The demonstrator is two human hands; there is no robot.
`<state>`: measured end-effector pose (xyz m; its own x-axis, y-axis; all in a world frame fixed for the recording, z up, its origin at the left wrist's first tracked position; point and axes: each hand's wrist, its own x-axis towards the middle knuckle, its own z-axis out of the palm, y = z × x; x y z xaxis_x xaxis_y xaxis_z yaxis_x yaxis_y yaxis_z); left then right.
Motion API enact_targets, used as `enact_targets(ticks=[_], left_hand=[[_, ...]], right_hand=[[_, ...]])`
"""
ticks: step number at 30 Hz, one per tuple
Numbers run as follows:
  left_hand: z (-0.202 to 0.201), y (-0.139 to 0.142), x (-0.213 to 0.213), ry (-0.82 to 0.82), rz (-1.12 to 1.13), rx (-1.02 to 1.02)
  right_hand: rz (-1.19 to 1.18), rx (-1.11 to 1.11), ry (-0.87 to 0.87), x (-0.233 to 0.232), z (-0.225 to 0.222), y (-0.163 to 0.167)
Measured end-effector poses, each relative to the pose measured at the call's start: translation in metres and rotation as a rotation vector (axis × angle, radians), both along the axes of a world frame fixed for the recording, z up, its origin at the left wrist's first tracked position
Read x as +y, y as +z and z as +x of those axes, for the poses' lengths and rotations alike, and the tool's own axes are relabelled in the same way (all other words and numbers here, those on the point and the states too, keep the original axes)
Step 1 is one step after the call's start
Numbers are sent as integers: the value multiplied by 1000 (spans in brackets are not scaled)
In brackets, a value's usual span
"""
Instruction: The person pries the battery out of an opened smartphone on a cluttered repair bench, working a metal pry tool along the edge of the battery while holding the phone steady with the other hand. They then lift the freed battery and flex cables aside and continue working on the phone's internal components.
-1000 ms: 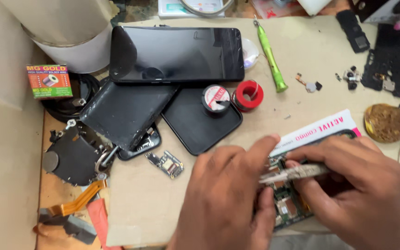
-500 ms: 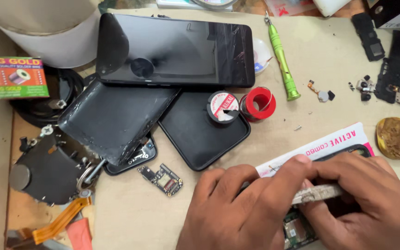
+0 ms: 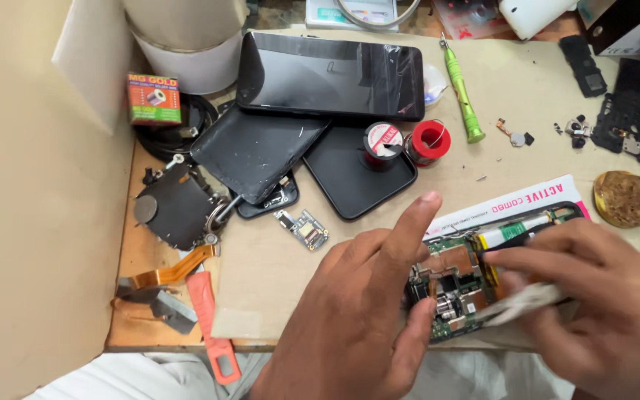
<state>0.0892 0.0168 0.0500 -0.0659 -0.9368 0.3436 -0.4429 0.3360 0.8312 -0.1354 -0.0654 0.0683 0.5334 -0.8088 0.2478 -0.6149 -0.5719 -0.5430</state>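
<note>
Opened phone (image 3: 475,285) on surface (image 3: 275,259), braced by left hand (image 3: 364,311), forefinger raised; right hand (image 3: 601,304) grip closed on tweezers (image 3: 520,302). Mid-probing, seemingly; steadiness needed.

A large black phone (image 3: 331,76) lay face up at twelve o'clock on the bench, overlapping a cracked dark back cover (image 3: 257,152) and a second black panel (image 3: 350,178). Two solder spools, one black (image 3: 383,141) and one red (image 3: 430,141), sat on that panel's right side. A green screwdriver (image 3: 462,92) lay at one o'clock, a small loose circuit board (image 3: 302,229) near centre, and an orange pry tool (image 3: 209,326) at seven o'clock.
</note>
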Motion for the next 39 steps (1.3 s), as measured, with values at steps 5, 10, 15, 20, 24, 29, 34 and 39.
enact_targets(ticks=[5,10,15,20,24,29,34,39], left_hand=[[4,-4,4,-27,10,11],[10,-3,6,-44,-4,-5],[10,-3,10,-42,18,-37],[10,-1,11,-125,-83,-71],[2,-3,6,-213,-128,-232],[-3,-7,5,-226,-151,-324],[-2,-9,3,-229,-197,-324],[-3,-7,1,-250,-195,-350]], right_hand=[[-248,160,100,10,15,-4],[-238,247,194,9,9,-2],[-175,181,201,8,-4,9],[-198,173,112,37,-23,5],[-237,136,-16,73,-25,-20],[-380,124,-50,85,-13,-39],[-343,83,-96,86,-5,-40],[-337,83,-178,89,-5,-49]])
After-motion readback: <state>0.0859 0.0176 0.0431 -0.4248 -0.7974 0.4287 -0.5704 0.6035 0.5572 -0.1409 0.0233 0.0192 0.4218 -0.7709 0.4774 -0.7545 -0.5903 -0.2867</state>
